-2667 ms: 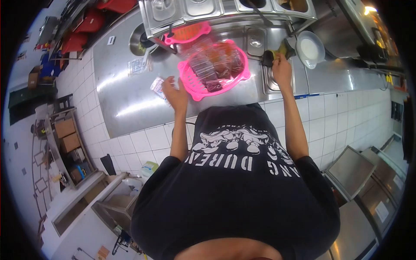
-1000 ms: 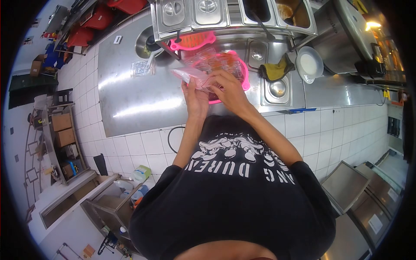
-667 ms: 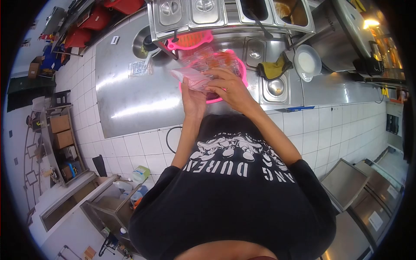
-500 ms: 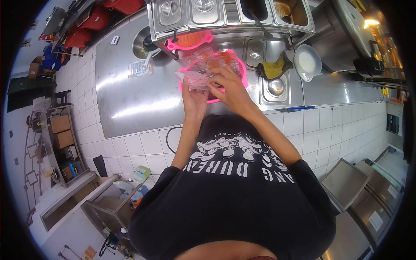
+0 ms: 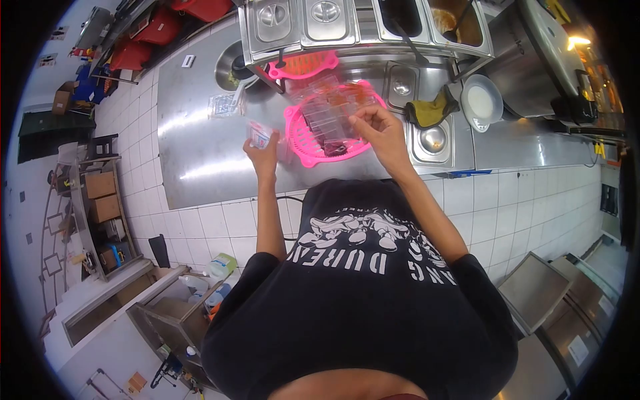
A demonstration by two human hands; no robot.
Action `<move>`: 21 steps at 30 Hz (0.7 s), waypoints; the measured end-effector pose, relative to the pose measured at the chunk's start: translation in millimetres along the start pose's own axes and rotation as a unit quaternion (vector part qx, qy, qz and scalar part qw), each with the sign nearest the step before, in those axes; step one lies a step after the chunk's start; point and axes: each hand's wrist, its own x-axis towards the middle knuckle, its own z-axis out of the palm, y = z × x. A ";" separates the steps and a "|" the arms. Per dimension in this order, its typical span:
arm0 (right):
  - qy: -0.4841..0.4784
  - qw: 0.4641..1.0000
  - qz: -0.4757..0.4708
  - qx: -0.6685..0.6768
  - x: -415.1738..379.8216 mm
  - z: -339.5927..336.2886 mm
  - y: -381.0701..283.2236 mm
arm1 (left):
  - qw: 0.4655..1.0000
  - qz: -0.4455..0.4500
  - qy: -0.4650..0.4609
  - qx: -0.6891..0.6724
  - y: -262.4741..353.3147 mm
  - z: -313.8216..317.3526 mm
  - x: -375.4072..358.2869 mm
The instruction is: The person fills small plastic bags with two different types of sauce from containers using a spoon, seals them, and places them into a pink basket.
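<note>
My left hand [image 5: 264, 155] pinches a small clear plastic packet [image 5: 259, 135] with printing on it, held over the steel counter just left of a pink plastic basket [image 5: 308, 160]. Clear plastic packets [image 5: 325, 115] lie across the basket, some with orange-red contents toward its far side. A dark reddish item [image 5: 335, 148] shows near the basket's front. My right hand [image 5: 383, 133] is above the basket's right rim, thumb and fingers pressed together at the edge of the clear packets. What those fingers hold, if anything, cannot be made out.
A second pink basket [image 5: 303, 65] stands behind, under a rack of steel food pans [image 5: 327, 23]. Another printed packet [image 5: 227, 105] lies left near a metal bowl [image 5: 229, 67]. To the right are lidded pans [image 5: 432, 141], a yellow-black glove [image 5: 430, 112] and a white bowl [image 5: 481, 103].
My hands have come apart from the packet they both held over the basket. The left moved left with a printed packet; the right moved slightly right, uncovering more of the basket.
</note>
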 end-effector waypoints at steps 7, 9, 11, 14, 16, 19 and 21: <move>-0.035 0.998 0.043 -0.012 -3.3 5.3 -0.2 | 0.910 0.266 0.037 0.315 29.0 16.7 -22.1; -0.037 0.998 0.054 -0.012 -2.7 4.4 6.4 | 0.936 0.309 -0.120 0.119 64.6 31.9 -62.1; -0.020 1.000 0.011 -0.020 -0.9 6.1 14.3 | 0.948 0.221 -0.230 -0.007 88.1 51.1 -100.8; -0.002 1.000 0.011 0.009 -2.9 7.6 13.7 | 0.881 0.317 -0.343 -0.077 99.0 65.7 -129.9; 0.013 1.000 0.018 0.019 -3.0 3.2 15.3 | 0.898 0.262 -0.331 -0.121 101.0 75.1 -139.2; 0.037 0.999 0.007 0.033 -4.8 -0.5 17.5 | 0.906 0.231 -0.341 -0.096 97.1 82.3 -137.7; -0.001 1.000 -0.004 0.013 -4.1 -7.8 42.9 | 0.906 0.208 -0.356 -0.098 88.3 84.8 -130.5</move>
